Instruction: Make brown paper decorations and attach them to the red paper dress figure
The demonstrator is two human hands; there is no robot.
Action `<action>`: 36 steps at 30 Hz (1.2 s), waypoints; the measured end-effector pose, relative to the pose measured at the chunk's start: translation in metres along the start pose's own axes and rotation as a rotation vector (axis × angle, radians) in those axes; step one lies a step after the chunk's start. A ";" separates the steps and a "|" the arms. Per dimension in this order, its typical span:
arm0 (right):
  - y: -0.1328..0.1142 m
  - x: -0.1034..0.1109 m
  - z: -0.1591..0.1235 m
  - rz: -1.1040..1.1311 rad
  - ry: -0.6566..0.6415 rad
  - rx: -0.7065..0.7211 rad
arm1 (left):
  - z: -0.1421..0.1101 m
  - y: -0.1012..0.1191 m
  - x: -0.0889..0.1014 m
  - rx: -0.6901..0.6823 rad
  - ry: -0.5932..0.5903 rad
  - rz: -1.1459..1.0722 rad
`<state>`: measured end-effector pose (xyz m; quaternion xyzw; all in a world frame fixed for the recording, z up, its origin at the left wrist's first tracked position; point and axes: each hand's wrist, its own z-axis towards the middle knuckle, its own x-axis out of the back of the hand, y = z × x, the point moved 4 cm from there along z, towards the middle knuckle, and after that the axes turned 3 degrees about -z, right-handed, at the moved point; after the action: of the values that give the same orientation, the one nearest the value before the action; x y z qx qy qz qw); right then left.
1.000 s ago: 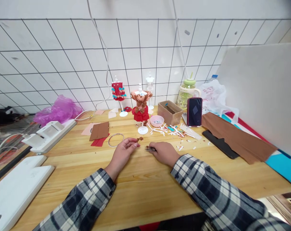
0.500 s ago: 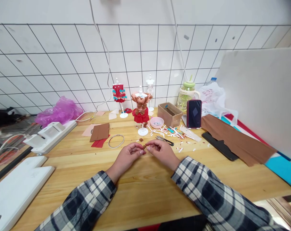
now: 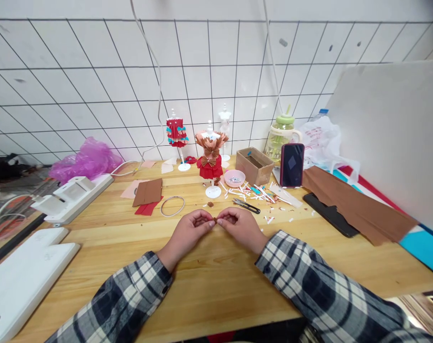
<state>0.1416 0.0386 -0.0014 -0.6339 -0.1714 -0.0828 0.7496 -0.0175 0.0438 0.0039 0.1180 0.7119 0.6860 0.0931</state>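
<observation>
Between the fingertips of my left hand (image 3: 192, 234) and my right hand (image 3: 241, 227) is a small brown piece (image 3: 215, 219), apparently crepe paper. Both hands are closed in a pinch on it, and the fingers cover most of it. Just beyond them lies a second small brown piece (image 3: 210, 204) on the table. Behind that stands a miniature dress form (image 3: 210, 164) in a red skirt with brown and peach ruffles and bows. To the right of my right hand is a pair of thread snips (image 3: 246, 206). A silvery ring (image 3: 172, 206) lies beyond my left hand.
White paper strips (image 3: 261, 193) litter the table by a pink bowl (image 3: 234, 178) and a cardboard box (image 3: 254, 165). A phone (image 3: 291, 165) stands upright. Brown sheets (image 3: 148, 192) lie left, a long brown strip (image 3: 359, 205) right. A power strip (image 3: 77, 197) is far left.
My fingertips have come closer together around the brown piece, and less of it shows. The camera view has tilted slightly downward; the objects on the table stay in place.
</observation>
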 end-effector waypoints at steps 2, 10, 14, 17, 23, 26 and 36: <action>0.002 -0.003 0.000 0.110 -0.018 -0.061 | -0.001 -0.001 0.001 0.018 0.036 -0.084; 0.002 -0.010 -0.003 0.209 -0.128 -0.106 | 0.000 -0.007 0.000 0.087 0.007 -0.168; 0.000 -0.006 -0.002 0.114 -0.068 -0.066 | 0.000 -0.008 -0.001 0.090 0.001 -0.130; 0.002 -0.006 -0.002 0.103 -0.071 -0.081 | 0.000 -0.009 0.001 0.099 0.034 -0.169; 0.004 -0.004 0.000 0.112 -0.046 -0.077 | 0.001 -0.009 0.005 0.094 0.035 -0.210; 0.004 0.002 0.001 0.111 0.069 -0.069 | 0.002 -0.010 0.006 0.129 0.030 -0.199; 0.007 0.003 0.002 0.088 0.117 -0.075 | 0.005 -0.014 0.003 0.108 0.041 -0.052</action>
<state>0.1468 0.0425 -0.0061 -0.6624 -0.0959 -0.0929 0.7371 -0.0195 0.0485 -0.0102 0.0900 0.7526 0.6461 0.0899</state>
